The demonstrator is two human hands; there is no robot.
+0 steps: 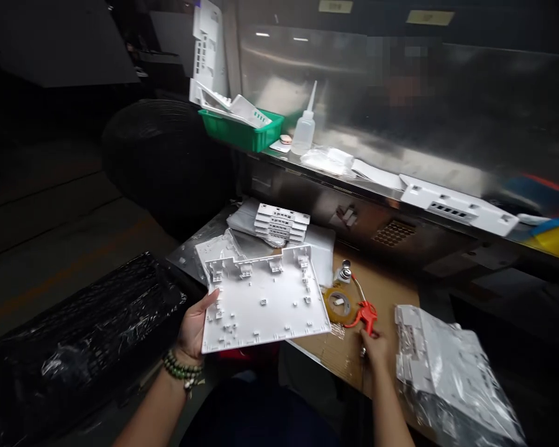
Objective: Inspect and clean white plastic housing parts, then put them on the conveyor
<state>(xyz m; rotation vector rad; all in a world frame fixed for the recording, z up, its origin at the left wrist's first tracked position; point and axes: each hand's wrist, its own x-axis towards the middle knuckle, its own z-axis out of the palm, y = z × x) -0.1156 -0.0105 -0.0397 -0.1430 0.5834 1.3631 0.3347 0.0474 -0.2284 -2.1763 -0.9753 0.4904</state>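
The left hand (pixel 193 329) grips the left edge of a flat white plastic panel (pixel 263 304), its fingers closed on it, holding it level above the near edge of the worktop (pixel 382 292). The right hand (pixel 375 347) is wrapped around the handle of an orange air blow gun (pixel 364 315), which lies just right of the panel beside a roll of tape (pixel 339 304). Behind the panel sits a stack of white parts (pixel 282 222). A plastic-wrapped bundle of white parts (pixel 447 372) lies at the near right. Far left, a green basket (pixel 242 131) stands near a squeeze bottle (pixel 304 130).
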